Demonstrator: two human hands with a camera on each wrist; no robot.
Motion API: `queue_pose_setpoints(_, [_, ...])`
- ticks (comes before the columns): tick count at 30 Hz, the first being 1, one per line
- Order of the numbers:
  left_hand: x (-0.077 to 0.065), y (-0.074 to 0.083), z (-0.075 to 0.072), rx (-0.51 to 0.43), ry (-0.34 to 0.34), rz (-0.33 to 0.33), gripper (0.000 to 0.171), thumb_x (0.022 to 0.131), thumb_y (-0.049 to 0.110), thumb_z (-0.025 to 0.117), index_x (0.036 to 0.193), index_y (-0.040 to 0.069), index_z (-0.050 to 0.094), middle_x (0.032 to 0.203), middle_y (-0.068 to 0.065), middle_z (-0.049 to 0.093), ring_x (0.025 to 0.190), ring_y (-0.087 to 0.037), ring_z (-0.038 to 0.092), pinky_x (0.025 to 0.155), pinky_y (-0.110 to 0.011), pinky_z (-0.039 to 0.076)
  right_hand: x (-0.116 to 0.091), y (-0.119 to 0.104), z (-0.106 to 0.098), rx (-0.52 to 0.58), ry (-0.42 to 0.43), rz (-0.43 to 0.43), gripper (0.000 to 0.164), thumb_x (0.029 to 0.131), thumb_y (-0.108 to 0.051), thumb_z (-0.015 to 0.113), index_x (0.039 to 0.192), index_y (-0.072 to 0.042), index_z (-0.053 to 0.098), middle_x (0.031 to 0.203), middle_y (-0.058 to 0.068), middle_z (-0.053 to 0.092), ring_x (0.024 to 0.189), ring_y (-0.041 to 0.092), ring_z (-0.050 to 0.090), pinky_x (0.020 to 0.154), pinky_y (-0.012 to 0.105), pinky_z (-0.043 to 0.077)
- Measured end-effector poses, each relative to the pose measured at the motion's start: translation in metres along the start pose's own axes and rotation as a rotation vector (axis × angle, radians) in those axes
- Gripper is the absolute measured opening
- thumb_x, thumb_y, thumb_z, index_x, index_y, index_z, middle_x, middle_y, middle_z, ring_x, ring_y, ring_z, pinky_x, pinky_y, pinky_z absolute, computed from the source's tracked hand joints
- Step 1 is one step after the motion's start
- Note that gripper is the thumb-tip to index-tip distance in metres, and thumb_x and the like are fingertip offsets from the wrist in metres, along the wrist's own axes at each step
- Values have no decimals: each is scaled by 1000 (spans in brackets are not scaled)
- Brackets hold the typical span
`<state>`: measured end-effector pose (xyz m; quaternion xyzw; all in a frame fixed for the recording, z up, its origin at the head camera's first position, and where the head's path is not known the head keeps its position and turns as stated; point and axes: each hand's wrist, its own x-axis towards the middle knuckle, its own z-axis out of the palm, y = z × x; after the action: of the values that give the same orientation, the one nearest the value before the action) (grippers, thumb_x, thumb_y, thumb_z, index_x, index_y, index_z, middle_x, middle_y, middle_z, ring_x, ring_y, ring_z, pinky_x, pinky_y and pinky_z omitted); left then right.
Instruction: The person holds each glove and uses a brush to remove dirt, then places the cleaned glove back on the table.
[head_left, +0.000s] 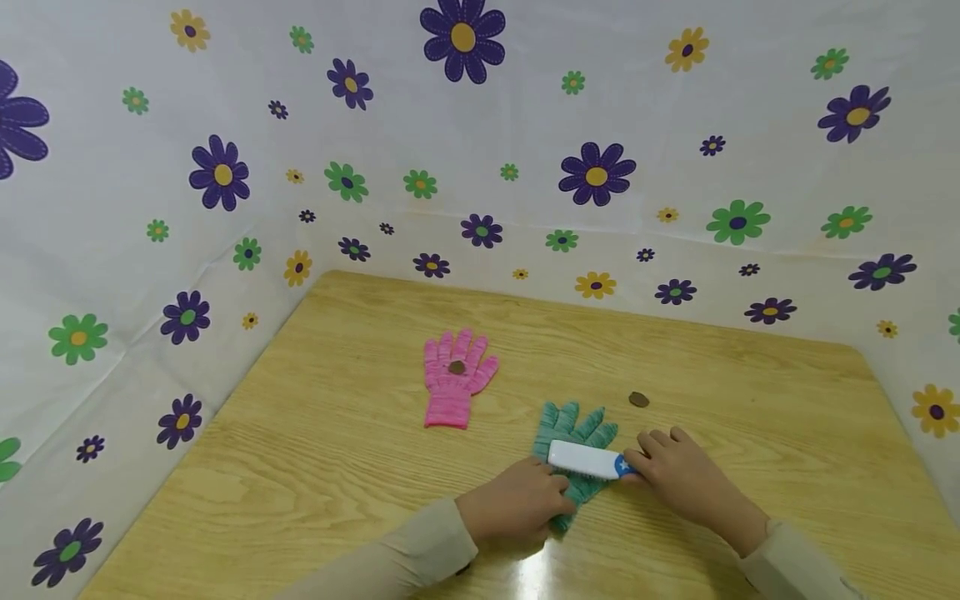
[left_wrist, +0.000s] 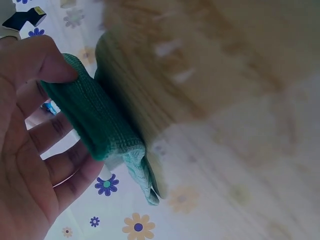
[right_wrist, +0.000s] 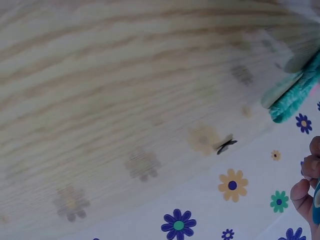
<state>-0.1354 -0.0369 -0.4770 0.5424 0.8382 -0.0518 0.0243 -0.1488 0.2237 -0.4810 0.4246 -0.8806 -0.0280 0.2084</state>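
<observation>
A person's left hand [head_left: 517, 504] pinches a teal glove [head_left: 572, 425] while the right hand [head_left: 686, 479] holds a brush [head_left: 585, 459] across it

The teal knit glove lies on a light wood-grain table [head_left: 337, 400], near the edge closest to the person, its fingers pointing away. The left hand pinches its cuff; the left wrist view shows the thumb on one side of the cloth and fingers on the other. The right hand comes in from the right, fingers closed around the blue end of the brush, which bears a white star. The brush's smooth white back faces up and its bristles face down over the middle of the glove.

Farther back and to the left, apart from the hands, a pink glove [head_left: 450, 398] lies flat, fingers also pointing away, with a small dark brown disc [head_left: 457, 367] on it. A second brown disc [head_left: 638, 399] lies on the bare tabletop, beyond the right hand and to the right of the teal glove's fingertips. Behind the table hangs a white sheet [head_left: 487, 133] printed with purple, green and yellow flowers. Both arms wear pale long sleeves [head_left: 431, 542].
</observation>
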Motion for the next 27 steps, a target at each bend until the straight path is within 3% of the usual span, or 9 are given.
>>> queue_pose_setpoints(7, [0, 0, -1, -4, -14, 11, 17, 77, 25, 66, 92, 34, 68, 81, 12, 58, 66, -5, 48, 61, -20, 33, 2, 8, 2, -6, -19, 57, 25, 87, -44, 56, 85, -18, 55, 69, -6, 41, 59, 7, 36, 57, 25, 27])
queue_pose_setpoints(12, [1, 0, -3, 25, 6, 14, 16, 79, 24, 66, 91, 34, 68, 82, 13, 59, 66, -5, 49, 61, -20, 34, 5, 11, 0, -21, -83, 108, 24, 82, -39, 63, 82, -18, 52, 66, -5, 37, 57, 7, 32, 57, 25, 23])
queue_pose_setpoints(19, [1, -1, -2, 61, 44, 18, 15, 79, 23, 66, 89, 34, 69, 80, 13, 59, 63, -5, 47, 58, -19, 31, 4, 15, 0, -17, -120, 172, 24, 84, -39, 61, 83, -17, 54, 65, -5, 39, 55, 7, 32, 53, 24, 25])
queue_pose_setpoints(27, [-2, -2, 0, 84, 78, 0, 18, 74, 21, 66, 86, 34, 68, 75, 13, 57, 61, -5, 46, 56, -19, 29, 0, 32, -8, 42, -148, 359, 21, 81, -29, 68, 82, -12, 56, 63, -2, 44, 52, 8, 33, 48, 25, 28])
